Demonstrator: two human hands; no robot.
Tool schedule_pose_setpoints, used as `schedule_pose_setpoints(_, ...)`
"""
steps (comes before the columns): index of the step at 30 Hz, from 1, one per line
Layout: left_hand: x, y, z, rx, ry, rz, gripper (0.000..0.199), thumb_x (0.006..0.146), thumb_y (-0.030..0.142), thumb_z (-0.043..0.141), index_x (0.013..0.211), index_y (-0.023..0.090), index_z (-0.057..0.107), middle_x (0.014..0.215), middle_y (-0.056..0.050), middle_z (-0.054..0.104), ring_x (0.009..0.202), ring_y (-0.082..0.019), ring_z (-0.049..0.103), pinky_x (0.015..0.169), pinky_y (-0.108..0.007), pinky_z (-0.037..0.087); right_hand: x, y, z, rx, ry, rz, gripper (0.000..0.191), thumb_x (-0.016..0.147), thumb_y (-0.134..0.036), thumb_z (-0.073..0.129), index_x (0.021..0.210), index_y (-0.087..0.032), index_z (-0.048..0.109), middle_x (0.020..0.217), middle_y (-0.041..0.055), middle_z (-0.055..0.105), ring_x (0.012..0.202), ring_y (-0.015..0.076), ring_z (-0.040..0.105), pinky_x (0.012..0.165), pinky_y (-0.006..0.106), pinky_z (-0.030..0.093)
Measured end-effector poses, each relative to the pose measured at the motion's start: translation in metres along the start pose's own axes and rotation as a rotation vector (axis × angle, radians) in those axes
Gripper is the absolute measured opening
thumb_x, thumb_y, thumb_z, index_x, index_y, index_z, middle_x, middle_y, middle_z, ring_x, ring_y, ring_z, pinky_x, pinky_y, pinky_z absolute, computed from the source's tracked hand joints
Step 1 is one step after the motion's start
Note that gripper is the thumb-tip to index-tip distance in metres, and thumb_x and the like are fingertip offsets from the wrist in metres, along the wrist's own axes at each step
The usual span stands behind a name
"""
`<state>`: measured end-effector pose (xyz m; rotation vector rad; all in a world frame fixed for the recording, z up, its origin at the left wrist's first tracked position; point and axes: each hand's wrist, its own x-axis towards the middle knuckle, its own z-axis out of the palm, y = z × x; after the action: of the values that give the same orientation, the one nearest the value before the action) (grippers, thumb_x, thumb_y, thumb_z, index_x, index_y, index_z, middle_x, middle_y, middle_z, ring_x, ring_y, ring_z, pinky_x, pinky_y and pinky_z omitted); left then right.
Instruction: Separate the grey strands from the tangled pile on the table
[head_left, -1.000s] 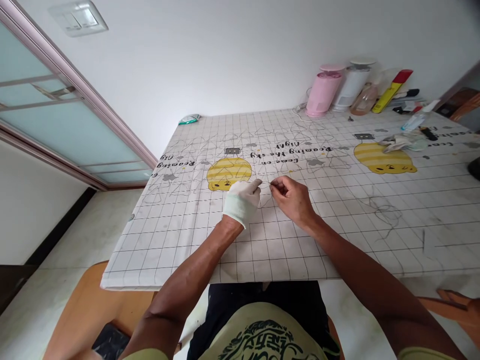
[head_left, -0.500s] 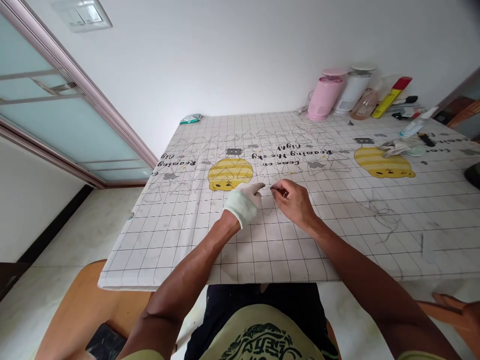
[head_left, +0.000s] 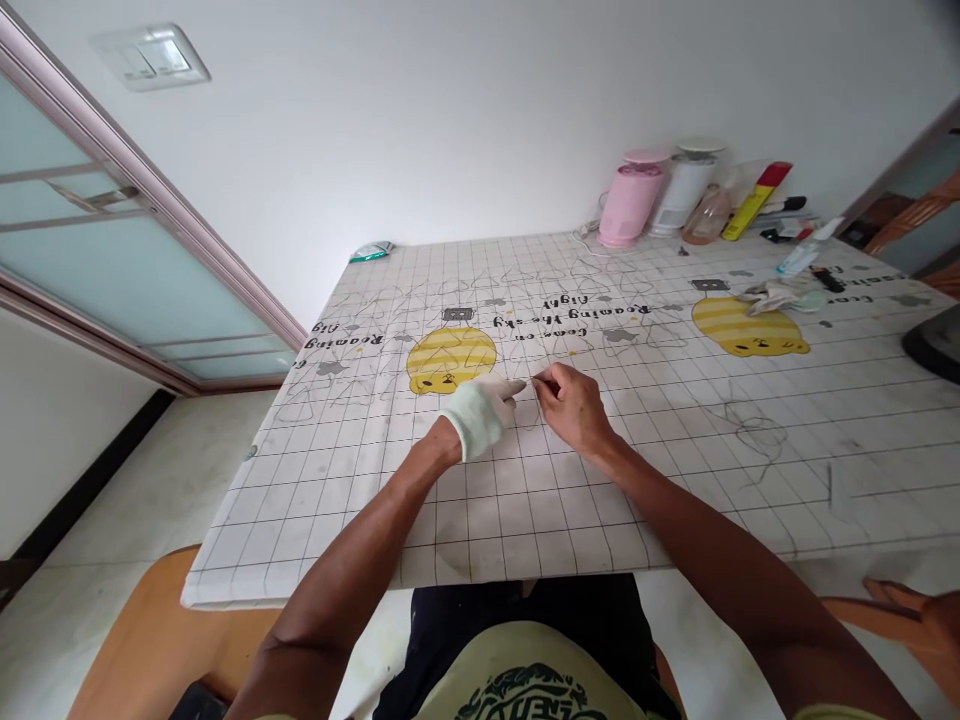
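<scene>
The person's left hand [head_left: 480, 417], in a white knit glove, hung over the table with its soft fabric fingers together, tapering to a blunt point; whether they pinched anything was too small to tell. The bare right hand [head_left: 571, 405] was just beside it, thumb and forefinger clamped on a thin dark strand [head_left: 535, 382], a fine line reaching toward the gloved fingertips. The table [head_left: 225, 597] was covered in smooth white oilcloth ruled with a black grid and printed with a round, yellow-striped cartoon figure [head_left: 450, 360]. Wiry loops of dark thread [head_left: 754, 430] lay tangled to the right. Along the far edge stood a pink plastic canister [head_left: 626, 205], a white cylindrical canister [head_left: 679, 197] and a clear plastic bottle [head_left: 706, 217], with a crumpled cloth [head_left: 772, 296] nearer by.
</scene>
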<state>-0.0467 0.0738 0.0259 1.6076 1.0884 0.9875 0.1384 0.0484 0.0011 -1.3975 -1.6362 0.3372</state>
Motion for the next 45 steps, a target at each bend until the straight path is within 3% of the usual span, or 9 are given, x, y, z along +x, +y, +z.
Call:
schedule_pose_setpoints(9,0.016,0.014,-0.015,0.341,-0.163,0.045,0.021,0.07,0.015,0.067,0.082,0.028,0.08,0.058,-0.001,0.043,0.083,-0.028,0.059,0.088,-0.033,0.045,-0.003,0.001,-0.006,0.033,-0.007,0.0,0.017,0.097,-0.026,0.058,0.081,-0.025,0.061,0.079,0.0042,0.072,0.068,0.0197,0.063,0.059,0.033,0.046)
schedule_pose_setpoints(12,0.023,0.014,-0.021,0.458,-0.229,0.105,0.021,0.07,0.013,0.069,0.08,0.028,0.081,0.06,-0.002,0.049,0.084,-0.029,0.06,0.09,-0.035,0.047,-0.004,0.001,-0.005,0.019,0.006,-0.006,0.016,0.096,-0.026,0.058,0.08,-0.024,0.061,0.078,0.0041,0.072,0.067,0.0197,0.063,0.06,0.034,0.046)
schedule_pose_setpoints(15,0.024,0.014,-0.029,0.503,-0.116,0.128,0.018,0.079,0.017,0.07,0.085,0.028,0.083,0.073,-0.005,0.064,0.093,-0.03,0.064,0.098,-0.038,0.048,0.0,0.005,-0.007,0.015,0.062,0.027,0.015,0.096,-0.03,0.06,0.082,-0.025,0.063,0.079,0.0048,0.073,0.069,0.0207,0.065,0.062,0.034,0.048)
schedule_pose_setpoints(20,0.007,0.01,-0.035,0.368,0.263,-0.002,0.02,0.094,0.035,0.067,0.105,0.03,0.083,0.104,-0.005,0.078,0.11,-0.029,0.067,0.107,-0.041,0.047,0.009,0.015,-0.014,0.032,0.201,0.084,0.012,0.093,-0.032,0.064,0.083,-0.024,0.065,0.078,0.0044,0.074,0.063,0.0197,0.063,0.065,0.036,0.051)
schedule_pose_setpoints(26,-0.033,0.004,0.01,0.331,0.362,-0.034,0.027,0.089,0.041,0.076,0.112,0.029,0.082,0.094,-0.006,0.076,0.099,-0.029,0.068,0.099,-0.039,0.05,0.011,0.011,-0.02,0.09,0.273,0.129,0.014,0.092,-0.034,0.066,0.083,-0.023,0.064,0.072,0.0021,0.07,0.063,0.0191,0.063,0.062,0.034,0.05)
schedule_pose_setpoints(29,-0.042,0.004,0.037,0.412,0.213,-0.018,0.046,0.088,0.047,0.079,0.132,0.032,0.074,0.084,-0.005,0.073,0.094,-0.029,0.068,0.091,-0.037,0.05,0.007,0.002,-0.018,0.155,0.288,0.152,0.015,0.093,-0.035,0.067,0.084,-0.023,0.065,0.072,0.0024,0.07,0.063,0.0189,0.063,0.06,0.034,0.05)
schedule_pose_setpoints(34,-0.029,0.001,0.044,0.671,0.056,0.018,0.019,0.1,0.042,0.065,0.102,0.028,0.079,0.085,-0.006,0.072,0.086,-0.025,0.066,0.079,-0.033,0.046,0.003,-0.011,-0.019,0.36,0.141,0.256,0.013,0.092,-0.035,0.067,0.089,-0.022,0.064,0.073,0.0022,0.071,0.055,0.0164,0.063,0.051,0.03,0.049)
schedule_pose_setpoints(41,-0.022,-0.014,0.019,0.95,-0.035,0.187,0.038,0.105,0.039,0.053,0.079,0.024,0.076,0.075,-0.005,0.069,0.076,-0.02,0.061,0.067,-0.032,0.037,0.011,-0.01,-0.047,0.396,-0.256,0.206,0.022,0.094,-0.039,0.069,0.083,-0.021,0.062,0.073,0.0026,0.071,0.057,0.0149,0.063,0.047,0.026,0.045)
schedule_pose_setpoints(45,-0.023,-0.013,0.012,1.061,-0.029,0.198,0.051,0.105,0.049,0.054,0.064,0.022,0.071,0.063,-0.005,0.063,0.063,-0.019,0.055,0.06,-0.034,0.029,0.007,-0.014,-0.046,0.354,-0.305,0.151,0.027,0.099,-0.037,0.063,0.077,-0.022,0.057,0.066,0.0004,0.067,0.054,0.0143,0.061,0.049,0.027,0.045)
